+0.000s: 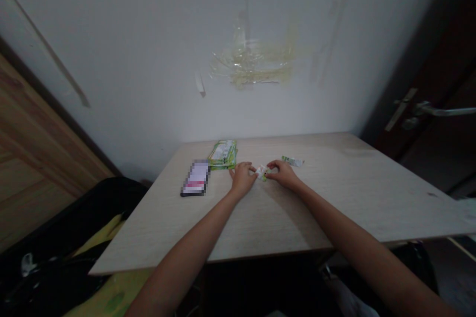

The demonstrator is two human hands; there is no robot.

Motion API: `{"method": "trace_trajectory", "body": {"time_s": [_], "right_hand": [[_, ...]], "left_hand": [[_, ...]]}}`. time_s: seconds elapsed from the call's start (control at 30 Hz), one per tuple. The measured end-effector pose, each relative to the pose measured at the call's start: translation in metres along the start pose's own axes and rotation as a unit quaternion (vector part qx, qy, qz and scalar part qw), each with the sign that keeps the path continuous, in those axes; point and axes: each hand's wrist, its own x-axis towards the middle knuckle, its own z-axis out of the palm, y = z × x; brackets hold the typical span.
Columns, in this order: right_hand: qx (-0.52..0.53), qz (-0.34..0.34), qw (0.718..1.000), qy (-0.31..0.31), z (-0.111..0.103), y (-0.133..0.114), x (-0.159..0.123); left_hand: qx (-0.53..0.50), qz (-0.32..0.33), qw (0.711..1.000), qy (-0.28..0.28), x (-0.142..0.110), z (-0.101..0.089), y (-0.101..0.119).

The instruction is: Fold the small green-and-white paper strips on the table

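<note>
Slim and uncovered

Beyond the near edge of the pale, wood-grained desk (275, 228), the smooth, bare left forearm (193, 235) and right forearm (345, 223) taper to narrow wrists. The left hand (243, 178) and right hand (284, 174) are small, with slender fingers (274, 163).

Head view: from above table (282, 223), facing wall (148, 59), angled down.

Tabletop (282, 223): pale, wood-look surface, fine-grained and matt. Wall (148, 59): smooth, matt paint, bearing glossy, wrinkled clear plastic tape (253, 64). Panel at left (33, 143): wood with visible grain. Door handle (446, 110): smooth, shiny metal. Green packets (223, 153): printed, slightly glossy.
</note>
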Motion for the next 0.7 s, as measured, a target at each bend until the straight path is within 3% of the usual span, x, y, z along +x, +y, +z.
{"method": "trace_trajectory", "body": {"time_s": [0.43, 0.7], "right_hand": [[0.067, -0.016, 0.998, -0.001, -0.008, -0.014, -0.001], [0.065, -0.071, 0.995, 0.016, -0.008, -0.009, 0.001]], "left_hand": [[-0.051, 0.017, 0.998, 0.042, 0.003, 0.0, -0.002], [-0.037, 0.032, 0.997, 0.061, 0.001, -0.002, -0.002]]}}
